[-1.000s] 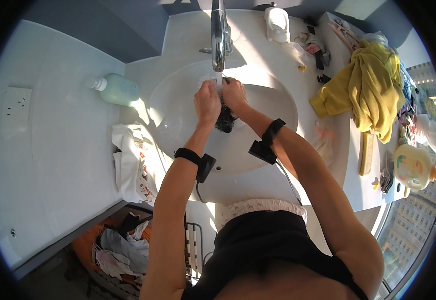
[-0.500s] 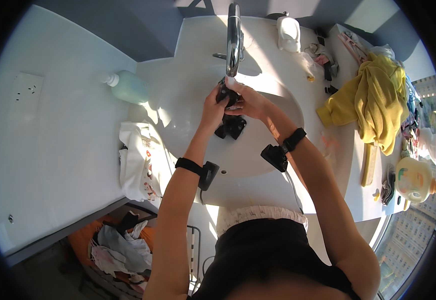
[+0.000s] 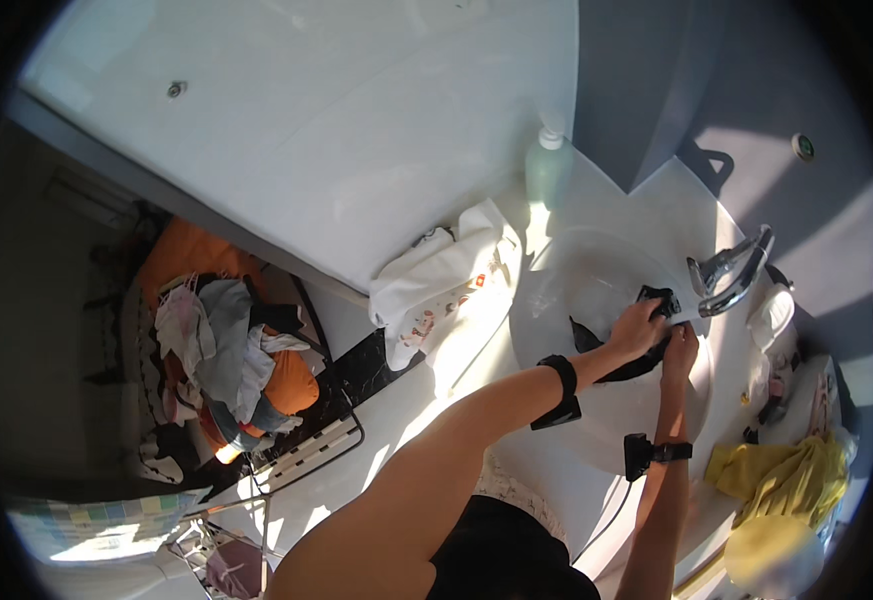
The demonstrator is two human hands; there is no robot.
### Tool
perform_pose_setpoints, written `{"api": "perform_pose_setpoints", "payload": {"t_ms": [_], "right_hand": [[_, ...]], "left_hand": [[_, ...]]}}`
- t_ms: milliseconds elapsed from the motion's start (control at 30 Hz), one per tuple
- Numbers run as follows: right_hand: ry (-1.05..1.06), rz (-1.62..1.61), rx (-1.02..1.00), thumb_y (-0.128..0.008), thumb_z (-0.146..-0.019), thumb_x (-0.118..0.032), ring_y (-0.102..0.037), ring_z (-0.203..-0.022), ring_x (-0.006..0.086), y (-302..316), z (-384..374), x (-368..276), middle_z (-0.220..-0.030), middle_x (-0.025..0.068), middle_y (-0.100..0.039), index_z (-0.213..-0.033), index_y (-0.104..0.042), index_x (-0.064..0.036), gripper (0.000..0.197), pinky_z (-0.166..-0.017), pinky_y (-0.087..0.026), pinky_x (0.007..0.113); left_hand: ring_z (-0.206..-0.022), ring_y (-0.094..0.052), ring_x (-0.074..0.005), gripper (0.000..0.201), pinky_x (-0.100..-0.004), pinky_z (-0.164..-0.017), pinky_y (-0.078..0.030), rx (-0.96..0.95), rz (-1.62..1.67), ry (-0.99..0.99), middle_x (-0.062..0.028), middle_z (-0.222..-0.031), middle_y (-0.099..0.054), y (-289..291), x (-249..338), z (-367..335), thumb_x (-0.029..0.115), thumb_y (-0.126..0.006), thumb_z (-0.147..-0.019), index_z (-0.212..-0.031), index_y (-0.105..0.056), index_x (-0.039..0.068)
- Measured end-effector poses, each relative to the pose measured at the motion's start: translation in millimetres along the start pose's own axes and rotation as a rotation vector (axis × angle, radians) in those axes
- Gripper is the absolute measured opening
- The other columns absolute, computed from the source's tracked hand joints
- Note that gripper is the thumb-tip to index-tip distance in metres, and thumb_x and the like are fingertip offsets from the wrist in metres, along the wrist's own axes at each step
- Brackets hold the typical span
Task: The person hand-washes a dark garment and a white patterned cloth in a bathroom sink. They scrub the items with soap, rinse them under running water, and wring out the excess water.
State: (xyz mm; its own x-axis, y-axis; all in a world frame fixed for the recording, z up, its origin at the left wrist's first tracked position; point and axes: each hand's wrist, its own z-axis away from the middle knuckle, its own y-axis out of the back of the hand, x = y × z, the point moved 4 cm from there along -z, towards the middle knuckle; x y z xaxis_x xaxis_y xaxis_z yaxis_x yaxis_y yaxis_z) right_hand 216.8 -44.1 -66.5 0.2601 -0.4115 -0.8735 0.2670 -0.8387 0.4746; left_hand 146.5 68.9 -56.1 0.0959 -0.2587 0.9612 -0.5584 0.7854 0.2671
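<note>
Over the white washbasin (image 3: 596,265), a wet black cloth garment (image 3: 628,370) hangs bunched from my hands, its lower part down in the bowl. My left hand (image 3: 637,332) is closed on it, with a dark fold showing above the fingers. Close beside it, my right hand (image 3: 680,352) is closed too, gripping the cloth under the spout. Water seems to run from the chrome faucet (image 3: 741,275) onto the cloth between my hands. The exact kind of garment cannot be made out.
A pale green pump bottle (image 3: 548,172) stands behind the basin. White printed clothing (image 3: 451,275) lies on the basin's left. Yellow clothing (image 3: 781,475) and a blurred container (image 3: 774,555) are at the right. An orange-lined basket of laundry (image 3: 226,345) stands at far left.
The view has turned left, showing more of the laundry basket and a drying rack. Both hands still hold the black cloth under the faucet, and the cloth is more spread in the bowl.
</note>
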Motion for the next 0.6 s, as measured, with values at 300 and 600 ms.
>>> {"api": "perform_pose_setpoints", "payload": {"t_ms": [300,600], "right_hand": [[0.152,0.107,-0.034,-0.061,-0.084,-0.024,-0.060,-0.078,0.0211,-8,21,-79,-0.088,0.0153,-0.063,-0.105,-0.060,0.0029,0.034,-0.069,-0.048,0.034],[-0.255,-0.371,-0.019,-0.058,-0.087,-0.037,-0.051,-0.098,0.0171,30,25,-27,-0.103,0.0054,-0.055,-0.122,-0.049,-0.0005,0.052,-0.088,-0.040,0.033]], "left_hand": [[-0.086,-0.058,-0.0270,0.031,-0.0363,-0.078,-0.047,-0.079,0.377,0.329,-0.0124,-0.095,-0.060,-8,-32,-2,0.008,-0.053,-0.083,-0.114,-0.049,0.006],[-0.075,-0.060,-0.0141,0.029,-0.0295,-0.068,-0.048,-0.219,1.059,0.680,-0.0041,-0.092,-0.063,7,11,-8,0.014,-0.032,-0.093,-0.104,-0.060,0.013]]}}
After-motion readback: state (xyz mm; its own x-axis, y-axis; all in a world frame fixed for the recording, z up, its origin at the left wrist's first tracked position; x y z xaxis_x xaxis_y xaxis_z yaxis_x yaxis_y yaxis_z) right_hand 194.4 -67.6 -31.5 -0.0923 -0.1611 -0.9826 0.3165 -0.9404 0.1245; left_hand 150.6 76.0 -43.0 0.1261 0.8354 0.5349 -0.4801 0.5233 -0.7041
